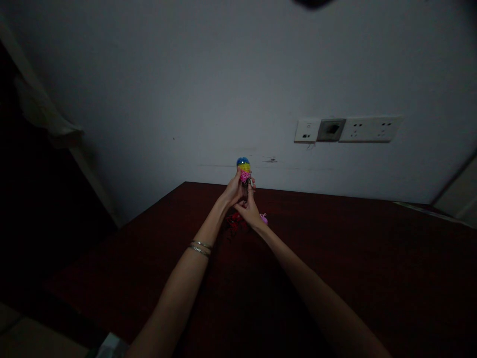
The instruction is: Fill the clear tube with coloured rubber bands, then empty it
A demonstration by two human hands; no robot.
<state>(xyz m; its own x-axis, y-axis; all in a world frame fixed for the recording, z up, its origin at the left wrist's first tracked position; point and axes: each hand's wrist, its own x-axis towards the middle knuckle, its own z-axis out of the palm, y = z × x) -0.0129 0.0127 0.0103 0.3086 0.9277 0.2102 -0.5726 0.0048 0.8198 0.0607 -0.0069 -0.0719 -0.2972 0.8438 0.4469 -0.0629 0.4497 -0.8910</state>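
Note:
Held up just above the table is a small see-through container (243, 167) with a rounded top. Blue, yellow and pink layers of fine pieces show inside it; their exact kind is too small to tell. My left hand (234, 189) is wrapped round its side. At its lower end my right hand (250, 209) is closed, thumb up against it, and fingers hide the bottom part. Below the hands, a loose scatter of small red pieces (234, 223) lies on the table. A small pink thing (264, 218) shows partly behind my right wrist.
The dark red-brown table (335, 238) meets a grey wall (208, 99) at its back edge. A row of wall sockets (368, 130) is at the right. Dark furniture (44, 164) stands at the left, and a pale box-like thing (112, 345) is at the lower left.

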